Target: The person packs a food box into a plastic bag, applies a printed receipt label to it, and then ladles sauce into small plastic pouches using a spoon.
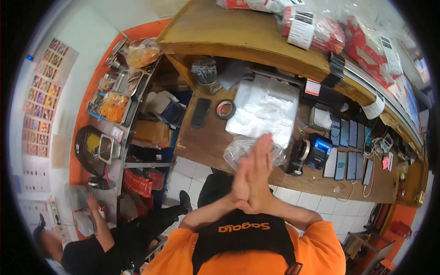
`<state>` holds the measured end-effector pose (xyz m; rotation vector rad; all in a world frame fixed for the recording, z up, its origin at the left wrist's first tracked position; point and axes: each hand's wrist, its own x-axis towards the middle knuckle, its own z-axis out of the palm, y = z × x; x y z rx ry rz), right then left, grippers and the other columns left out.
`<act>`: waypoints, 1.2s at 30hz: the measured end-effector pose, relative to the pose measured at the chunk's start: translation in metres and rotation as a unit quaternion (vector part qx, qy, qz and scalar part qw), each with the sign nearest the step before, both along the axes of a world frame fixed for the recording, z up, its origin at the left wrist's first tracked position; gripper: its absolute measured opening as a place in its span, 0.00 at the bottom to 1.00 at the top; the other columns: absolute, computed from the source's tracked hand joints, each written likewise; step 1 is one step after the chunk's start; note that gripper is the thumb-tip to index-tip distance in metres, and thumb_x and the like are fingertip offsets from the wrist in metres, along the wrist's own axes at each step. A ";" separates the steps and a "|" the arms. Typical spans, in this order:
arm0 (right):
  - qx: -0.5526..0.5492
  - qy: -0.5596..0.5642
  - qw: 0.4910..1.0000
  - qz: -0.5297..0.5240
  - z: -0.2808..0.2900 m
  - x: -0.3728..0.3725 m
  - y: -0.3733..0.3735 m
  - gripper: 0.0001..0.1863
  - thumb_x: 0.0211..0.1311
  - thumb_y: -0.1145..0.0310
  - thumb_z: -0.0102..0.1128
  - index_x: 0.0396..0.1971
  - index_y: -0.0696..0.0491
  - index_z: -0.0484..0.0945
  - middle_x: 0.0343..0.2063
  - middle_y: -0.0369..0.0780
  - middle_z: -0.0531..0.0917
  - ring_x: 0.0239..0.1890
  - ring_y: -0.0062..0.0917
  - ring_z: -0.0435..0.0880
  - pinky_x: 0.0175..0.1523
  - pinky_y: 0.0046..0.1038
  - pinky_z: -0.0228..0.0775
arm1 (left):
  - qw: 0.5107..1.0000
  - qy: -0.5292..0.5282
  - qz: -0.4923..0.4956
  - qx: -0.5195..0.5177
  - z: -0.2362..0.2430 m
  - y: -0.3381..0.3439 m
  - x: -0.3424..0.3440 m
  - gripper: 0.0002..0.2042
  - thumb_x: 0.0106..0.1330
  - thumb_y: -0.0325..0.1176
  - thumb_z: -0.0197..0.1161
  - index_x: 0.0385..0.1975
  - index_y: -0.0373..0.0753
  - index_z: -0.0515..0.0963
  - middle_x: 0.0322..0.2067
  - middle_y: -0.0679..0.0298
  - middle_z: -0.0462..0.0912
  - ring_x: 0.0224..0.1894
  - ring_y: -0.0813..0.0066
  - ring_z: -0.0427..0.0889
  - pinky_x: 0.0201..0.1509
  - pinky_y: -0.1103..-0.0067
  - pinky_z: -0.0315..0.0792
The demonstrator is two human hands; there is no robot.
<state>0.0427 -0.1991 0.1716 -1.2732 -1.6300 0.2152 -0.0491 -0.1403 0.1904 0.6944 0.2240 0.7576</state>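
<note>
My left hand (pixel 240 185) and my right hand (pixel 259 181) are pressed palm to palm over the wooden counter's near edge, fingers straight and pointing forward, nothing visible between them. Just beyond them lies a crumpled clear plastic bag (pixel 233 153), partly hidden by my fingers, and behind it a stack of flat clear plastic bags (pixel 259 103). A roll of dark tape (pixel 233 111) and a black phone (pixel 200 113) lie left of the stack.
A small printer (pixel 318 153) and several phones (pixel 353 167) sit right. An overhead shelf (pixel 220 27) holds bagged packages. A side unit (pixel 142 166) holds food trays. A seated or leaning co-worker (pixel 85 254) is at lower left, a hand on the side unit.
</note>
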 end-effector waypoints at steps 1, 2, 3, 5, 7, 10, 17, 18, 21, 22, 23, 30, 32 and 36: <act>-0.017 0.025 1.000 -0.001 -0.007 0.000 0.006 0.53 0.72 0.26 0.37 0.81 0.54 0.50 0.79 0.66 0.41 0.80 0.67 0.34 0.75 0.69 0.18 | 0.996 0.042 -0.025 0.081 -0.006 -0.006 -0.002 0.43 0.79 0.63 0.39 0.82 0.38 0.39 0.83 0.53 0.39 0.84 0.59 0.36 0.85 0.64 0.30; -0.018 0.006 0.999 -0.042 -0.014 0.008 0.009 0.53 0.72 0.28 0.39 0.81 0.56 0.50 0.80 0.62 0.41 0.82 0.62 0.35 0.78 0.62 0.22 | 0.983 0.083 -0.047 0.159 -0.010 -0.011 -0.003 0.42 0.80 0.60 0.41 0.82 0.38 0.38 0.83 0.54 0.39 0.85 0.61 0.36 0.85 0.66 0.30; 0.013 0.030 0.996 -0.085 -0.020 0.020 0.012 0.52 0.73 0.30 0.41 0.80 0.57 0.50 0.80 0.60 0.42 0.83 0.56 0.36 0.80 0.57 0.24 | 0.964 0.133 -0.081 0.214 -0.014 -0.013 -0.006 0.44 0.79 0.61 0.44 0.82 0.36 0.39 0.83 0.54 0.39 0.84 0.62 0.36 0.84 0.65 0.32; 0.005 0.268 0.944 -0.192 -0.036 0.047 0.022 0.48 0.76 0.35 0.43 0.80 0.59 0.50 0.81 0.54 0.45 0.84 0.45 0.39 0.83 0.46 0.26 | 0.942 0.128 -0.177 0.257 -0.018 -0.017 -0.014 0.49 0.75 0.67 0.49 0.81 0.33 0.42 0.83 0.53 0.39 0.84 0.60 0.37 0.84 0.63 0.37; -0.038 0.198 0.944 -0.261 -0.040 0.095 0.015 0.39 0.80 0.48 0.45 0.79 0.60 0.55 0.80 0.50 0.54 0.83 0.38 0.47 0.83 0.37 0.33 | 0.944 0.096 -0.172 0.264 -0.021 -0.016 -0.027 0.51 0.74 0.66 0.53 0.81 0.31 0.43 0.82 0.50 0.45 0.83 0.56 0.46 0.83 0.62 0.42; -0.111 0.143 0.925 -0.333 -0.045 0.143 -0.004 0.26 0.84 0.60 0.46 0.71 0.61 0.70 0.70 0.48 0.73 0.74 0.35 0.68 0.78 0.34 0.52 | 0.962 0.074 -0.263 0.022 -0.038 0.000 -0.055 0.43 0.75 0.57 0.60 0.79 0.33 0.53 0.75 0.46 0.64 0.78 0.49 0.61 0.80 0.60 0.55; -0.170 0.174 0.888 -0.391 -0.089 0.166 -0.037 0.27 0.85 0.56 0.45 0.55 0.68 0.81 0.55 0.50 0.86 0.56 0.32 0.84 0.63 0.32 0.73 | 0.799 0.575 0.019 0.175 -0.099 -0.001 -0.152 0.35 0.74 0.49 0.65 0.74 0.35 0.64 0.70 0.43 0.71 0.72 0.48 0.72 0.74 0.62 0.67; -0.155 0.214 0.892 -0.367 -0.097 0.166 -0.035 0.29 0.85 0.54 0.43 0.54 0.69 0.81 0.53 0.50 0.87 0.55 0.34 0.84 0.62 0.34 0.73 | 0.799 0.582 0.059 0.139 -0.106 -0.007 -0.163 0.34 0.75 0.50 0.65 0.73 0.36 0.66 0.69 0.44 0.73 0.70 0.49 0.75 0.71 0.63 0.71; -0.171 0.246 0.899 -0.319 -0.107 0.169 -0.019 0.35 0.86 0.49 0.36 0.52 0.67 0.83 0.50 0.49 0.88 0.51 0.34 0.84 0.60 0.35 0.73 | 0.764 0.626 0.114 0.110 -0.121 -0.023 -0.193 0.35 0.74 0.51 0.65 0.73 0.36 0.66 0.67 0.45 0.76 0.68 0.49 0.77 0.70 0.63 0.72; -0.181 0.244 0.908 -0.288 -0.106 0.168 -0.015 0.35 0.86 0.48 0.36 0.51 0.66 0.83 0.50 0.48 0.89 0.51 0.33 0.84 0.60 0.33 0.73 | 0.749 0.646 0.112 0.095 -0.124 -0.028 -0.201 0.36 0.73 0.53 0.65 0.73 0.36 0.67 0.67 0.45 0.76 0.65 0.48 0.80 0.69 0.63 0.73; -0.191 0.240 0.916 -0.257 -0.102 0.169 -0.009 0.35 0.85 0.47 0.35 0.50 0.65 0.84 0.49 0.47 0.89 0.51 0.31 0.84 0.61 0.32 0.72 | 0.754 0.637 0.126 0.102 -0.126 -0.033 -0.208 0.36 0.73 0.53 0.65 0.73 0.36 0.67 0.67 0.45 0.76 0.65 0.48 0.80 0.69 0.63 0.73; -0.243 0.257 0.912 -0.206 -0.076 0.159 0.038 0.28 0.85 0.51 0.42 0.31 0.58 0.79 0.40 0.46 0.89 0.37 0.26 0.77 0.50 0.31 0.70 | 0.730 0.673 0.111 0.032 -0.126 -0.058 -0.233 0.36 0.73 0.56 0.65 0.72 0.38 0.68 0.66 0.44 0.77 0.65 0.48 0.80 0.69 0.65 0.74; -0.220 0.217 0.939 -0.151 -0.075 0.154 0.046 0.27 0.84 0.58 0.49 0.22 0.60 0.72 0.41 0.50 0.90 0.43 0.30 0.88 0.53 0.32 0.77 | 0.733 0.667 0.134 -0.003 -0.123 -0.064 -0.236 0.37 0.73 0.57 0.64 0.73 0.38 0.68 0.67 0.45 0.76 0.67 0.48 0.78 0.69 0.65 0.73; -0.205 0.210 0.955 -0.040 -0.079 0.143 0.059 0.25 0.84 0.61 0.50 0.24 0.61 0.73 0.40 0.50 0.90 0.42 0.31 0.88 0.52 0.32 0.77 | 0.723 0.673 0.155 -0.004 -0.125 -0.075 -0.243 0.37 0.73 0.57 0.64 0.73 0.38 0.68 0.67 0.45 0.75 0.68 0.48 0.77 0.69 0.64 0.73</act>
